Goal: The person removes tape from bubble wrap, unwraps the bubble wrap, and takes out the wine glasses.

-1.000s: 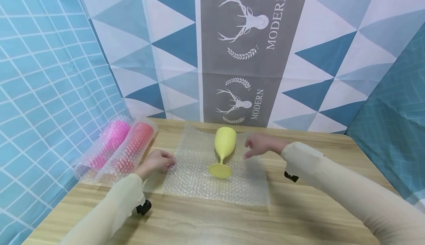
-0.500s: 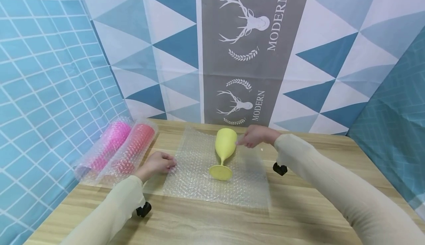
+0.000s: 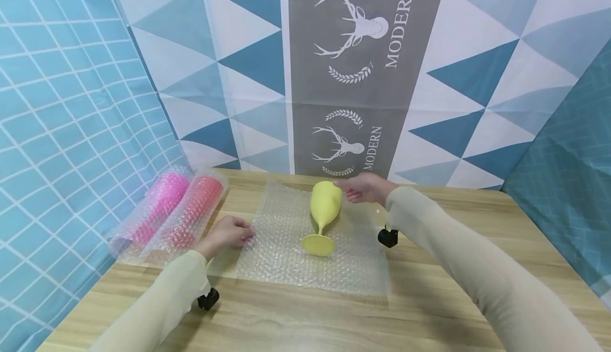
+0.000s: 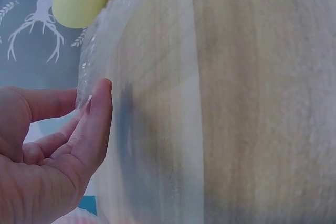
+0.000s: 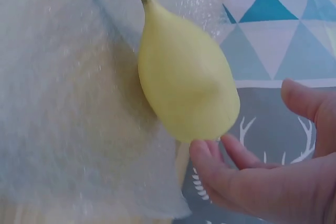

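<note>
A yellow goblet [image 3: 325,203] lies on its side on a sheet of clear bubble wrap [image 3: 277,256], its rim toward the back wall and its round foot toward the front. My left hand [image 3: 231,231] pinches the sheet's left edge; in the left wrist view that hand [image 4: 63,145] has thumb and fingers on either side of the bubble wrap [image 4: 100,51]. At the goblet's rim is my right hand [image 3: 365,187]. In the right wrist view its fingertips [image 5: 202,148] are at the rim of the goblet [image 5: 184,77], thumb held apart; whether they touch cannot be told.
To the left, a pink goblet [image 3: 167,193] and a red goblet [image 3: 200,195] lie side by side, each rolled in bubble wrap. A patterned cloth [image 3: 258,76] hangs behind the wooden table [image 3: 286,320]. Blue gridded cloth [image 3: 62,129] hangs on the left.
My right hand has moved left from beside the sheet to the goblet's rim, its fingers stretching out. The left hand has stayed at the sheet's left edge. The goblet has not visibly moved.
</note>
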`<state>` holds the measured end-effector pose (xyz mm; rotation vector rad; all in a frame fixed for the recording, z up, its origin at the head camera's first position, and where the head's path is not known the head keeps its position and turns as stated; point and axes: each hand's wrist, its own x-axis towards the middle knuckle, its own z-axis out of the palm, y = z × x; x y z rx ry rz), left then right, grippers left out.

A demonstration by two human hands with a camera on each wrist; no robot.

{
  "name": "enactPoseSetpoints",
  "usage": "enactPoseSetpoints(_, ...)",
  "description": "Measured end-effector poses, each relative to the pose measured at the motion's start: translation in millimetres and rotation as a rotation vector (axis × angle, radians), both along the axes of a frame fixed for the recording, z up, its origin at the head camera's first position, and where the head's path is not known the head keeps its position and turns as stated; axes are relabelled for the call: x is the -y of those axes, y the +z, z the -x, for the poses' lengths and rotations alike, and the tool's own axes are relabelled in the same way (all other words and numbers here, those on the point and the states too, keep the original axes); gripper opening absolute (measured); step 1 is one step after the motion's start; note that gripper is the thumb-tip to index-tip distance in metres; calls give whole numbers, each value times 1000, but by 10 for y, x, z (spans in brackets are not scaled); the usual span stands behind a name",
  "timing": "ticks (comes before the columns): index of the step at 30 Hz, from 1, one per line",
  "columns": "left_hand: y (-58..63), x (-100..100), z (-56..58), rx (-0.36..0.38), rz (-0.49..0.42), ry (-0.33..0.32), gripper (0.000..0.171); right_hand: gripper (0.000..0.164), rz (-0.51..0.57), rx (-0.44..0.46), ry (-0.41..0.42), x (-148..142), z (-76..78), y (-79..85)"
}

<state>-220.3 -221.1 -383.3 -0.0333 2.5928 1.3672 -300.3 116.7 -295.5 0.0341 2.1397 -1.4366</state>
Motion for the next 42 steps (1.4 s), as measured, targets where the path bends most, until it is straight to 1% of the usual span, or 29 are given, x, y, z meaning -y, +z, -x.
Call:
enactPoseSetpoints(3, -2, -8, -4, 2, 33, 4, 25, 29, 90, 61, -86, 28, 68, -102)
enactPoseSetpoints(5, -13, -14, -4, 2, 57, 4, 24, 34, 171, 99, -108, 19, 138, -199)
enactPoseSetpoints(7, -24, -23, 0, 4, 67, 7, 24, 40, 198, 122, -114, 26, 176, -243)
enactPoseSetpoints(9, -27, -29, 2, 5, 58, 14, 23, 43, 202, 127, -121, 50, 160, -231)
enactPoseSetpoints(10, -27, -30, 2, 3, 55, 13, 23, 43, 188, 124, -138, 78, 123, -199)
enactPoseSetpoints(13, -16, -33, -8, 1, 46, 17, 24, 37, 124, 117, -200, 173, -1, -88)
enactPoseSetpoints(15, -5, -32, -21, 2, 51, 21, 23, 32, 106, 113, -238, 207, -12, -92)
enactPoseSetpoints(16, -4, -31, -27, 3, 54, 22, 23, 36, 100, 114, -253, 223, -10, -102)
enactPoseSetpoints(19, 0, -24, -41, 2, 57, 24, 23, 66, 92, 117, -282, 262, 10, -135)
enactPoseSetpoints(20, 1, -22, -44, 0, 61, 21, 24, 75, 95, 119, -286, 270, 17, -142)
enactPoseSetpoints(21, -1, -20, -43, -1, 57, 23, 24, 79, 98, 121, -290, 280, 25, -148)
enactPoseSetpoints(23, -5, -20, -38, -5, 53, 23, 24, 81, 109, 124, -300, 292, 41, -158)
enactPoseSetpoints(28, -19, -25, -14, -9, 39, 22, 25, 78, 108, 112, -312, 301, 51, -161)
enactPoseSetpoints(31, -24, -34, -10, -6, 39, 25, 25, 78, 91, 98, -303, 313, 52, -175)
enactPoseSetpoints(38, -19, -52, -15, -8, 46, 36, 25, 75, 61, 55, -248, 342, 79, -245)
enactPoseSetpoints(42, -21, -49, -19, -11, 47, 33, 25, 72, 91, 39, -243, 370, 75, -263)
